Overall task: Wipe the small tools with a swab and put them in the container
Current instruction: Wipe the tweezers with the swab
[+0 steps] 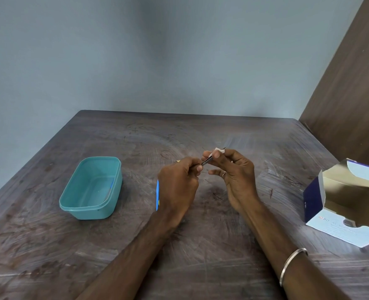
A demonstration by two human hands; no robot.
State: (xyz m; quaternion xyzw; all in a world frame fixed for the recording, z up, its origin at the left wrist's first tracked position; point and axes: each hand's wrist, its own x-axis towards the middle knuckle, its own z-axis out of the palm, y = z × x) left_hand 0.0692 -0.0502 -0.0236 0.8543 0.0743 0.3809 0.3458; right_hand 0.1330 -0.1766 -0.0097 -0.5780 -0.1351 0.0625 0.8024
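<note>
My left hand [179, 185] grips a thin metal tool [206, 162] by its near end, above the middle of the table. My right hand [233, 176] pinches a small white swab [219, 150] around the tool's far part, thumb and forefinger closed on it. The tool's dark tip pokes out beyond the swab. A blue tool [157, 194] lies on the table, mostly hidden behind my left hand. The teal plastic container [79, 207] stands open to the left, with a slim blue-tipped tool [111, 188] lying against its right inner wall.
An opened blue and white swab box [313, 200] lies at the right edge of the dark wooden table [201, 256]. A brown panel [348, 83] rises behind it on the right. A grey wall is beyond the table's far edge.
</note>
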